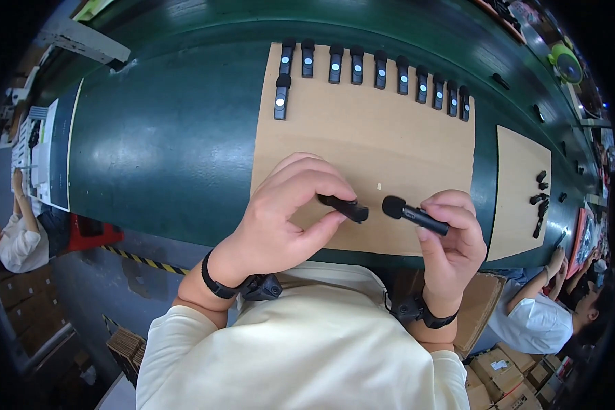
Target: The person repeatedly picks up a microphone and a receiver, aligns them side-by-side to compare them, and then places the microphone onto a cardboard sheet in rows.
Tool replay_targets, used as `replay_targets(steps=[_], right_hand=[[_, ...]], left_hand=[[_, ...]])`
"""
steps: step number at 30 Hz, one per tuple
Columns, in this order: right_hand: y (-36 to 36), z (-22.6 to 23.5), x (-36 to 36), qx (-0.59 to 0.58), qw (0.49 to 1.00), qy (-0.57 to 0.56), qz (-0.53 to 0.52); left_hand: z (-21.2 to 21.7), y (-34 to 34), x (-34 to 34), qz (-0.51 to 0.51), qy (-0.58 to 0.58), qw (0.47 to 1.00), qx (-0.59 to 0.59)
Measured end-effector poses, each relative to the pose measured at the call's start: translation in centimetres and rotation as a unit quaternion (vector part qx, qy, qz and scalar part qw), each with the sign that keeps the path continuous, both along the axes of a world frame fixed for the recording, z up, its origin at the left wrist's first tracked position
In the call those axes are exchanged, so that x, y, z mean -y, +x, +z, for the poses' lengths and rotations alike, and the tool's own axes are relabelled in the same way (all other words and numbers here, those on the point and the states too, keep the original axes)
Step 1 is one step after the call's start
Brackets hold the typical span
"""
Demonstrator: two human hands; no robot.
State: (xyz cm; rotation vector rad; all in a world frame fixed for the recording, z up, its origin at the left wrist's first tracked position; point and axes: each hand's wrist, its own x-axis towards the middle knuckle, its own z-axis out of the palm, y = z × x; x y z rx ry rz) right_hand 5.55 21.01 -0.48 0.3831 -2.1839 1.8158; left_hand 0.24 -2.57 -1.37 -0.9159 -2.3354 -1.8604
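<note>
The left hand (273, 208) pinches a black bit (348, 207) between its thumb and finger. The fingers hide part of it, so I can't tell its full shape. It looks thin and hard, so holding it by its long sides should be best.

The right hand (456, 239) holds a small mic (422, 217) over the near part of the card (362, 130). Its thumb and fingers are closed on the hard end, and the round tip (393, 206) points left, toward the black bit but not touching it. I think the mic is light and stiff, and its smooth body may slip a little. The tip looks like soft foam, so a hard squeeze there could squash it or pull it loose. The hard body is the good place to hold.

A tiny pale speck (379, 186) lies on the card, just past the gap between the hands. To the right, a small card (516, 198) has little black parts (540, 205) near its right edge.

Farther off, a row of mics (380, 71) runs along the big card's far edge, each with a pale round spot. One more mic (280, 101) sits just nearer, at the left end. Green table (164, 150) shows all around.
</note>
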Motion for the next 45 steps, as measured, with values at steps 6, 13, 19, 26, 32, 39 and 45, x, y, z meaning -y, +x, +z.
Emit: replay_targets(steps=[6, 13, 19, 26, 32, 39, 45], right_hand=[[-1.1, 1.1, 1.2, -0.058, 0.981, 0.179, 0.055], [-1.5, 0.9, 3.8, -0.048, 0.984, 0.161, 0.053], [-1.8, 1.0, 4.0, -0.068, 0.983, 0.160, 0.055], [-3.2, 2.6, 4.3, -0.068, 0.977, 0.193, 0.066], [-7.3, 2.1, 4.6, 0.011, 0.959, 0.267, 0.096], [-11.3, -0.5, 5.3, -0.099, 0.927, 0.358, 0.055], [-10.6, -2.1, 5.5, -0.111, 0.889, 0.437, 0.082]], left_hand=[[-0.7, 0.2, -0.3, -0.011, 0.038, 0.999, 0.027], [-0.5, 0.3, -0.5, -0.013, 0.046, 0.999, 0.005], [-0.2, 0.3, -0.2, 0.007, 0.039, 0.998, -0.044], [0.7, -1.2, 1.9, 0.030, -0.050, 0.990, -0.125], [0.7, -5.1, 3.8, 0.064, -0.141, 0.966, -0.206], [-1.2, -8.8, 3.4, 0.064, -0.182, 0.929, -0.317], [-2.8, -8.8, 3.2, 0.011, -0.279, 0.875, -0.395]])
